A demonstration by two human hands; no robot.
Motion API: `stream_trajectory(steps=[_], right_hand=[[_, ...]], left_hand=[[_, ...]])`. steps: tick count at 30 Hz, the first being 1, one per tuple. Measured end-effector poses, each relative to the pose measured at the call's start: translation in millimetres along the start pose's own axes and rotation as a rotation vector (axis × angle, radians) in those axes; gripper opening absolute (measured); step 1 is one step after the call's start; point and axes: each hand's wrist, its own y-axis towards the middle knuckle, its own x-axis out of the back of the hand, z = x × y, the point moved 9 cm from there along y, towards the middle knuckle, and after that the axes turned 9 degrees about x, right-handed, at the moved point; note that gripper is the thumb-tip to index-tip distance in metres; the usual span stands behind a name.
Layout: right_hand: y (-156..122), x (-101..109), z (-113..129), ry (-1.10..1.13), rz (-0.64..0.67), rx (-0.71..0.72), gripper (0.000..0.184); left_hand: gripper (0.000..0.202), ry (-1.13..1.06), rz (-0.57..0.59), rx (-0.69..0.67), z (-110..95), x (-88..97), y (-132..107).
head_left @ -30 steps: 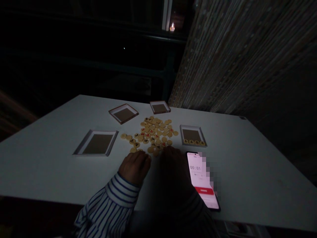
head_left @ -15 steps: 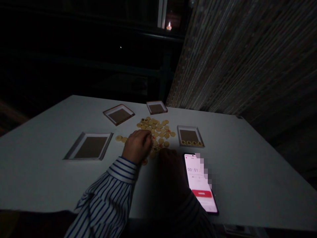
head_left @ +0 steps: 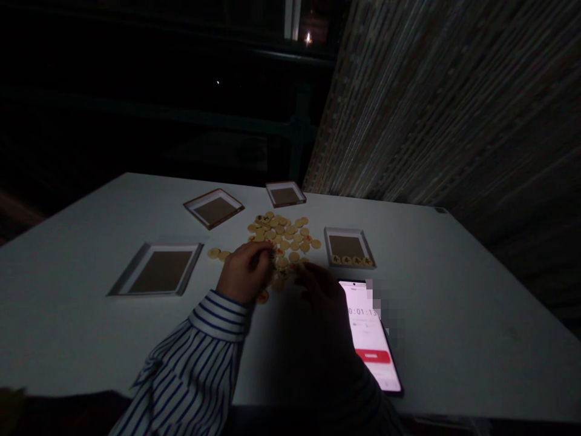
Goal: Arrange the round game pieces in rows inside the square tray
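A loose pile of round, pale Chinese chess pieces (head_left: 290,230) lies mid-table, some with red or black characters showing. My left hand (head_left: 245,270), in a striped sleeve, rests at the pile's near left side. Its fingers are curled, and whatever they hold is hidden. In deep shadow, my right hand (head_left: 324,297) is at the near right edge of the pile, its fingertips closed on a pale Chinese chess piece (head_left: 299,267). A few pieces sit apart left of my left hand. Several pieces stand in a row along the near side of the right-hand box (head_left: 348,238).
A lit phone (head_left: 372,345) showing a running timer lies beside my right hand, partly covered by it. Other shallow boxes stand at the left (head_left: 158,269), back left (head_left: 214,209) and back (head_left: 285,194). A string curtain (head_left: 385,109) hangs behind the white table (head_left: 454,303).
My right hand has lifted slightly, and its fingertips now show at a piece by the pile's edge. The left hand stays curled at the pile. The view has shifted a little.
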Motion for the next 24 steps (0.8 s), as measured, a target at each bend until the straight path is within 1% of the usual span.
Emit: stream_trajectory(steps=[1,3,7,11,15,20,24], right_hand=[[0,1,-3,0.037,-0.02,-0.042,0.039],[1,2,-7,0.089,-0.04,-0.073,0.04],[3,0,-11,0.115,-0.013,-0.071,0.038],[3,0,-8,0.091,0.008,-0.05,0.034],[3,-1,-3,0.072,0.029,-0.019,0.032],[2,-2,-3,0.036,0.036,-0.018,0.034],[4,-4,-5,0.043,0.077,-0.011,0.033]], left_hand=[[0.02,-0.019,0.011,-0.018,-3,-0.4,-1],[0.018,-0.056,0.05,-0.076,-11,-2.6,-4],[0.019,-0.091,0.14,-0.233,-31,-8.9,-12],[0.027,-0.081,0.183,-0.367,-44,-13.5,-21],[0.032,-0.048,0.196,-0.409,-48,-17.6,-24],[0.03,-0.065,0.19,-0.42,-50,-17.1,-24],[0.028,-0.087,0.193,-0.424,-53,-15.3,-24]])
